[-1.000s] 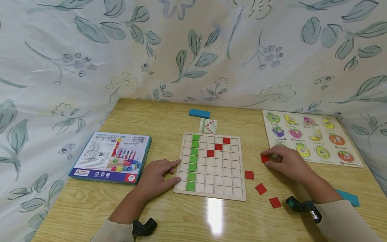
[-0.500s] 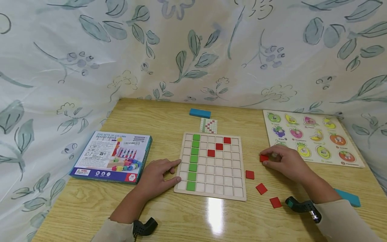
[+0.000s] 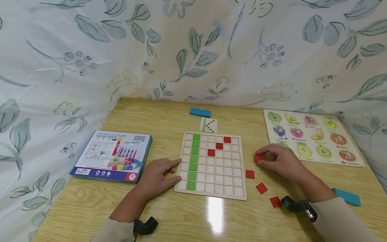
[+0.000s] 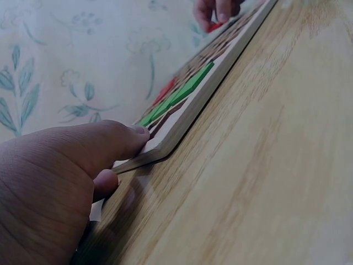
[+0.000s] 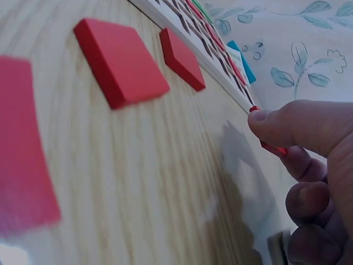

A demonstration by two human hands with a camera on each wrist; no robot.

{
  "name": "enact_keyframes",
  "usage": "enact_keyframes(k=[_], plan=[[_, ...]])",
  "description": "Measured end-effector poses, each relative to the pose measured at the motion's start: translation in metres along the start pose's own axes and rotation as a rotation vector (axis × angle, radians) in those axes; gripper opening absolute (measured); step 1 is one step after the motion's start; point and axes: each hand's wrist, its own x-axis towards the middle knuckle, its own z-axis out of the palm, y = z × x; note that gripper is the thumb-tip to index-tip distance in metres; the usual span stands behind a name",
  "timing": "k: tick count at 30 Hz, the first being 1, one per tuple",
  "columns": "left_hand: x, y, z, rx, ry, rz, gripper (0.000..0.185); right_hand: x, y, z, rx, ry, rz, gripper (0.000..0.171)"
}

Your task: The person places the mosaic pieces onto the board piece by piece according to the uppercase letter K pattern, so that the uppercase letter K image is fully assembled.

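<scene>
A wooden grid board [image 3: 210,195] lies mid-table, with a column of green tiles [image 3: 192,166] and a diagonal of red tiles [image 3: 219,146] set in its cells. My left hand [image 3: 155,176] rests at the board's left side, index finger and thumb touching its edge. In the left wrist view the thumb [image 4: 118,141] lies on the board's near corner. Right of the board, my right hand [image 3: 279,161] pinches a red square tile [image 3: 258,158] between thumb and fingers, above the table. Several loose red tiles [image 3: 261,188] lie below that hand.
A small pattern card [image 3: 208,125] and a blue block [image 3: 200,112] lie behind the board. A boxed bead set [image 3: 112,156] stands left, a fruit picture board [image 3: 314,137] right. Another blue block [image 3: 347,197] is beside the right forearm. Patterned cloth hangs behind the table.
My right hand has moved a little left, toward the board, with the red tile pinched in it. The left hand has stayed at the board's edge.
</scene>
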Motion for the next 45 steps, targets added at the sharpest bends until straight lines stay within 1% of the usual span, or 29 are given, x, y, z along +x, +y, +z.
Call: enact_keyframes(k=[7, 14, 24, 35, 39, 45], plan=[[0.000, 0.001, -0.001, -0.004, -0.001, -0.004, 0.052, 0.007, -0.009, 0.007, 0.038, -0.012, -0.033, 0.028], [0.000, 0.001, -0.001, -0.001, 0.001, -0.003, 0.052, 0.015, -0.023, 0.012, 0.067, -0.037, -0.059, 0.029], [0.000, 0.002, -0.001, 0.003, -0.004, -0.012, 0.051, 0.025, -0.041, 0.028, 0.144, -0.095, -0.046, 0.029], [0.000, 0.002, 0.000, -0.010, 0.001, -0.006, 0.047, 0.041, -0.066, 0.045, 0.175, -0.146, -0.111, 0.029], [0.000, 0.001, 0.000, -0.002, 0.013, 0.001, 0.049, 0.046, -0.074, 0.051, 0.175, -0.156, -0.128, 0.028], [0.000, 0.001, 0.000, 0.008, 0.012, -0.009, 0.052, 0.053, -0.087, 0.060, 0.177, -0.166, -0.170, 0.026]])
